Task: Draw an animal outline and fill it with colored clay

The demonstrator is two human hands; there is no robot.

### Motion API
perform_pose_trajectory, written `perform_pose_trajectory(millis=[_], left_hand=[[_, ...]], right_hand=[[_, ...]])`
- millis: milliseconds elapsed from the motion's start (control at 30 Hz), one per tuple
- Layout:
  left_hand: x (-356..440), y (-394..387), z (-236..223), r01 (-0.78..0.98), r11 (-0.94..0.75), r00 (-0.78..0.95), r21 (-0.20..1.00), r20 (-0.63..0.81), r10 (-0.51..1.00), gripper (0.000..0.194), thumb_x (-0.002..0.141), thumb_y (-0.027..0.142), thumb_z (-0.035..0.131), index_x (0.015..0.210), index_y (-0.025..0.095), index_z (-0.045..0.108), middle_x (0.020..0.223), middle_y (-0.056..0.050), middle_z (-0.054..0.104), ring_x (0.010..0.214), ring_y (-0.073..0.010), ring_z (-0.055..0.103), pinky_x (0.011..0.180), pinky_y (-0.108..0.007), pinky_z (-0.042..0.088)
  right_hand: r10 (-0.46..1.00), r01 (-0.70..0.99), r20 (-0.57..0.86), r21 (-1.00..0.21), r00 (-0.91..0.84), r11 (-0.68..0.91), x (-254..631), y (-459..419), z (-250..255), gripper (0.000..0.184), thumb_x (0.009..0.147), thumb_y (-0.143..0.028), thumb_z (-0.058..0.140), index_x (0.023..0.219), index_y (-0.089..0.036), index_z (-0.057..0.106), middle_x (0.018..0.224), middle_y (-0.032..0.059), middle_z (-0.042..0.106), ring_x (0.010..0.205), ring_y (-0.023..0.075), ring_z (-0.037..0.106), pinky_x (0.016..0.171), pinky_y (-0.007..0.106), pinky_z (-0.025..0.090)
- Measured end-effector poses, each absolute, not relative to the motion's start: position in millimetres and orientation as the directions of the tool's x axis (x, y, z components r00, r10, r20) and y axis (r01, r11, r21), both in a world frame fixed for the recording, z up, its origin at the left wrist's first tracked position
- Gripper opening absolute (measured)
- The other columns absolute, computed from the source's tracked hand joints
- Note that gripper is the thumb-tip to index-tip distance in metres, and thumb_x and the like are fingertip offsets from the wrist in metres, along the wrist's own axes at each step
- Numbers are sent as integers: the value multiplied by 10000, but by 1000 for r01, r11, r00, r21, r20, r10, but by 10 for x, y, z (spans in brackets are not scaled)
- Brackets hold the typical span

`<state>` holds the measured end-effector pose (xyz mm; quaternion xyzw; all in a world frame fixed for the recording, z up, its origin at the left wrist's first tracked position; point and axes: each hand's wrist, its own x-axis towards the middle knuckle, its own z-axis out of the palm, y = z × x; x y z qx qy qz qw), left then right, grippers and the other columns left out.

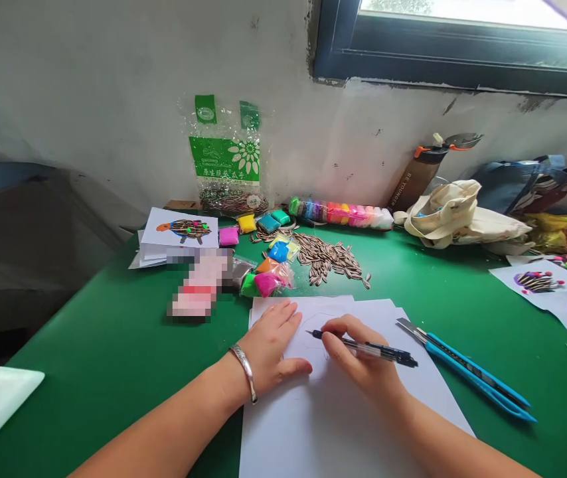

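My right hand [363, 348] is closed around a black-and-clear pen [378, 350], its tip just over or on the top sheet of white paper [288, 438]; I cannot tell whether it touches. Faint curved lines show on the paper near the tip. My left hand [276, 348], with a silver bracelet [244, 372] at the wrist, lies flat on the sheet's left side, fingers stretched out. A blue utility knife [473, 375] with its blade out rests at the right edge of the paper stack, partly on the green table [129, 372].
Sunflower seeds [330, 259] lie in a heap beyond the paper, beside small packets of coloured clay [268, 282]. A seed bag [228, 159] leans on the wall. Seed-decorated pictures [181, 229] lie left and right. A bottle [415, 176] and cloth bag [463, 216] stand behind.
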<state>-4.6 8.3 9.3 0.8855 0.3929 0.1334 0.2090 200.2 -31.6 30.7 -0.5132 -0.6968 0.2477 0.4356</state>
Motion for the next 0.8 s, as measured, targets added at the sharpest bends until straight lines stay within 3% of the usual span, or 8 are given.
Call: perform_pose_trajectory(millis=[133,433,800], left_hand=[[-100,83,162,636,-624,641,454,139,755,690,819,520,650,1359,124,483,1474,-188,422,1396,-336,328,1122,-506,348],[-119,92,96,644,-632,660,430,105,744,596,810,468,660,1301,155,530,1425,-159,490,1389,-322,345,1123,-465,360],[-90,78,169,644,-633,663,430,98,742,524,816,423,665,1241,136,559,1397,-171,509,1365,-326,376,1116,-461,369]], right_hand=[[939,530,331,-782,-93,328,1943,-302,253,103,856,-203,553,800,-213,638,738,2,665,684,156,597,641,273,464],[845,569,503,-646,-183,508,1880,-267,113,66,821,-186,585,827,-222,640,703,-9,672,668,155,589,654,289,434],[847,614,485,-606,-217,505,1857,-283,114,89,826,-189,553,798,-232,627,678,-9,668,648,158,588,659,298,423]])
